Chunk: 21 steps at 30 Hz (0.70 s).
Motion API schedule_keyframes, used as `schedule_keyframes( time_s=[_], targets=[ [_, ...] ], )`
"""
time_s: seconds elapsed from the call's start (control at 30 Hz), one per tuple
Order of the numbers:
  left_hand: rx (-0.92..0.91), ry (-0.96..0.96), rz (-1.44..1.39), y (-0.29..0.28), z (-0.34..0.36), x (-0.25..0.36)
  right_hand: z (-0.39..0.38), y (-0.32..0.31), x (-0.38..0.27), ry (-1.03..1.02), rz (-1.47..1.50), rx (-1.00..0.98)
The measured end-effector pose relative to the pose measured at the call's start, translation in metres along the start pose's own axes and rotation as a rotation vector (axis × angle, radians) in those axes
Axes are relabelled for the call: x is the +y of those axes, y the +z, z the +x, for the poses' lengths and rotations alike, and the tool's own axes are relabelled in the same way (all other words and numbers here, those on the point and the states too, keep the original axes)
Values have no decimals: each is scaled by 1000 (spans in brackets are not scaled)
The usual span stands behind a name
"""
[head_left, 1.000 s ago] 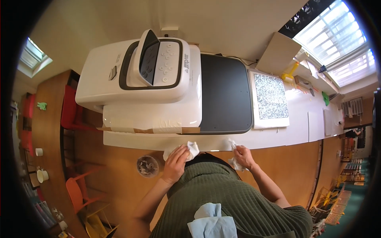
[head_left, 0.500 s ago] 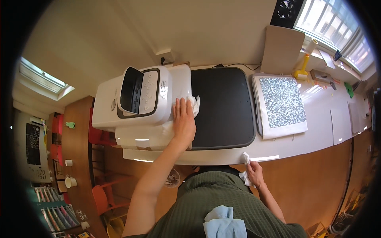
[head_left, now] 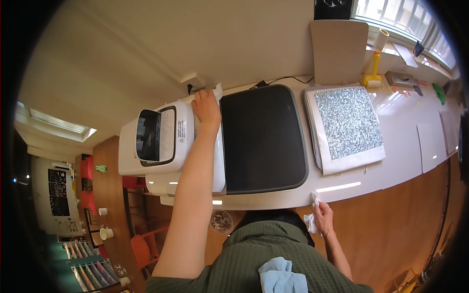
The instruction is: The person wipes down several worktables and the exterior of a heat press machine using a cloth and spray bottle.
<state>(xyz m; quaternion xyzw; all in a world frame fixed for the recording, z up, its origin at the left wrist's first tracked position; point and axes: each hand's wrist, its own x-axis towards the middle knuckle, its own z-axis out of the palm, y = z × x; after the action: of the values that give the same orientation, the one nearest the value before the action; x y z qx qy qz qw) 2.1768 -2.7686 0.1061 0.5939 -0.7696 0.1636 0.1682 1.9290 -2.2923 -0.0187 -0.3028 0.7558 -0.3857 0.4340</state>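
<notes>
My left hand (head_left: 207, 108) is pressing a white wipe (head_left: 217, 93) on the rear part of a white machine (head_left: 128, 146), which has a raised dark screen (head_left: 148, 134) and a button panel. The wipe is mostly hidden under my fingers. Right of the machine body is its black flat pad (head_left: 262, 140) with a grey rim. My right hand (head_left: 323, 219) grips a crumpled white wipe (head_left: 311, 222) just beyond the table's front edge. A square of silvery glitter material (head_left: 347, 120) on stacked white fabric lies beside the pad.
The white table (head_left: 405, 146) runs along a wall with a socket and black cable. An upright board (head_left: 337, 51), a yellow roller (head_left: 372, 78) and small items stand at the back right. A bin (head_left: 221, 222) is below the front edge; red chairs (head_left: 144, 249) are left.
My left hand has risen from the front edge onto the machine and slid toward its back with the wipe. My right hand still holds its wipe near the edge. The camera view has shifted.
</notes>
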Motion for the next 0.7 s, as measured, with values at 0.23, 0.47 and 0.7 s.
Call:
schedule_keyframes(
  time_s=[0.23,0.47,0.7],
  targets=[
    [-66,162,327,-11,10,-16,11,-6,0,-34,10,-28],
    [-148,201,618,-3,-45,-20,16,-5,13,11,72,-87],
    [-347,54,442,-70,-117,1,31,-9,-10,21,101,-87]
  ],
)
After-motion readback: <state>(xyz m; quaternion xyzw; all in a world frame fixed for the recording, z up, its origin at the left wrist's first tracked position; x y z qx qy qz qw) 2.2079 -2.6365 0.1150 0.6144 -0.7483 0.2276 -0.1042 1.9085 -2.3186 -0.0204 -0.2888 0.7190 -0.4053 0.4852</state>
